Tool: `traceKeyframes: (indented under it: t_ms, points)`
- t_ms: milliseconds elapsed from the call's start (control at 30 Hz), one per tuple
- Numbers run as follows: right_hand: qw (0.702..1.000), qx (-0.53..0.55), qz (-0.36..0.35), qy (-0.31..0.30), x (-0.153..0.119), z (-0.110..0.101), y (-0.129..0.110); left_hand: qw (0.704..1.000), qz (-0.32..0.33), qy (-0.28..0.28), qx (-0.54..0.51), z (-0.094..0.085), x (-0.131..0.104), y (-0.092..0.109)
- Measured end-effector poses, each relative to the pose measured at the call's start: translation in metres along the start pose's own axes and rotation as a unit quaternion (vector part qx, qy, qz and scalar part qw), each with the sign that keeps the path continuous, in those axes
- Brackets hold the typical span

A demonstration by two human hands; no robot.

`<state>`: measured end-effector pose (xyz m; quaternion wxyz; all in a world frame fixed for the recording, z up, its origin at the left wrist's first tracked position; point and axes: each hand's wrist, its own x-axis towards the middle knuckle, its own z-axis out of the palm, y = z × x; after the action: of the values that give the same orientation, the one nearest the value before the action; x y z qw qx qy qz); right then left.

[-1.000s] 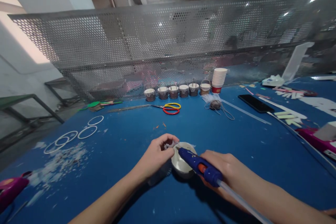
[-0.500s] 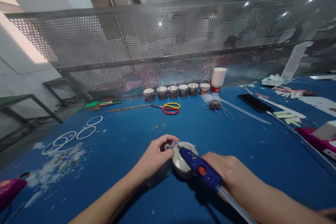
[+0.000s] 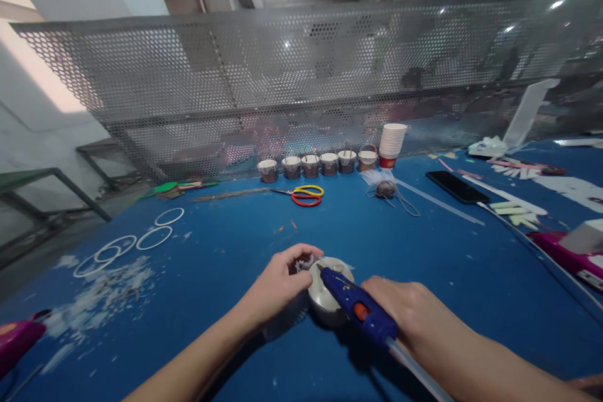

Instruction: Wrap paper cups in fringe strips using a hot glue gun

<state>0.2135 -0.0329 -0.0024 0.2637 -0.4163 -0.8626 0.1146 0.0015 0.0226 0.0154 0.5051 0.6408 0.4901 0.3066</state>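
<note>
My left hand is closed at the left side of a small cup with a white inside and a greyish outside. Between its thumb and fingers, a ruffled grey strip shows at the cup's rim. My right hand grips a blue hot glue gun with an orange part in its body and a clear glue stick out of its back end. The gun's nozzle points into the cup, near the inner left wall. Whether the tip touches the wall I cannot tell.
Several covered little buckets line the back edge beside stacked paper cups. Scissors, a yarn ball and a phone lie nearer. White rings and scraps are left; magenta tools flank both sides.
The nozzle has shifted slightly left within the cup, and the cup looks tilted a little differently. Both hands keep their holds.
</note>
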Motion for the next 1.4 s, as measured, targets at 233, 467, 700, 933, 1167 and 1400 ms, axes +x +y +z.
traceKeyframes:
  t_ms: [233, 467, 700, 933, 1167, 1400]
  points:
    - [0.999, -0.009, -0.003, -0.035, -0.001, -0.007, -0.006, 1.000, 0.004, -0.002, 0.010, 0.000, -0.001, 0.000]
    - [0.999, 0.001, -0.028, -0.033, -0.001, -0.006, -0.003, 1.000, 0.005, -0.015, 0.015, -0.001, 0.000, -0.001]
    - [0.999, -0.032, -0.006, -0.039, -0.003, -0.003, -0.005, 1.000, -0.003, -0.017, 0.023, 0.000, -0.002, 0.001]
    - [0.995, -0.095, -0.008, -0.010, -0.008, 0.005, -0.008, 0.999, -0.007, -0.024, 0.027, 0.001, -0.002, 0.002]
    - [0.997, -0.075, 0.000, -0.008, -0.013, 0.002, -0.013, 0.999, 0.005, -0.035, 0.014, 0.002, -0.003, -0.001]
    - [0.991, 0.093, 0.084, 0.040, -0.021, -0.013, -0.008, 0.999, 0.001, -0.039, 0.024, 0.000, -0.002, -0.004]
